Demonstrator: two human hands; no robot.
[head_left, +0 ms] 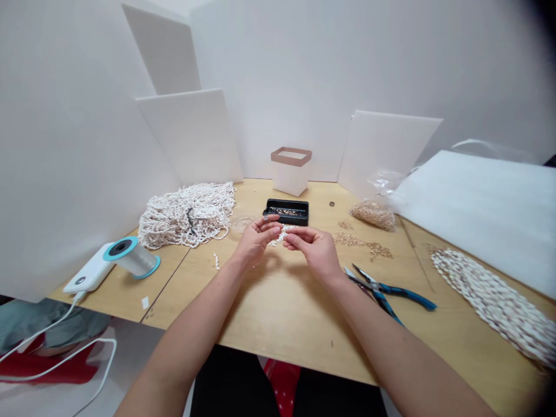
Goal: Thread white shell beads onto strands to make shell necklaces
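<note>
Both your left hand point(256, 240) and right hand point(317, 250) have thumb and fingertips drawn together, on what I can't tell; small white beads point(282, 234) lying between them could scatter if knuckles brush them.

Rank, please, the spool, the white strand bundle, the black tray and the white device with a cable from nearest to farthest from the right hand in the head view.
From the right hand:
1. Black tray: just beyond it.
2. White strand bundle: left, farther back.
3. Spool: farther left.
4. White device: far left, beside the spool.
</note>
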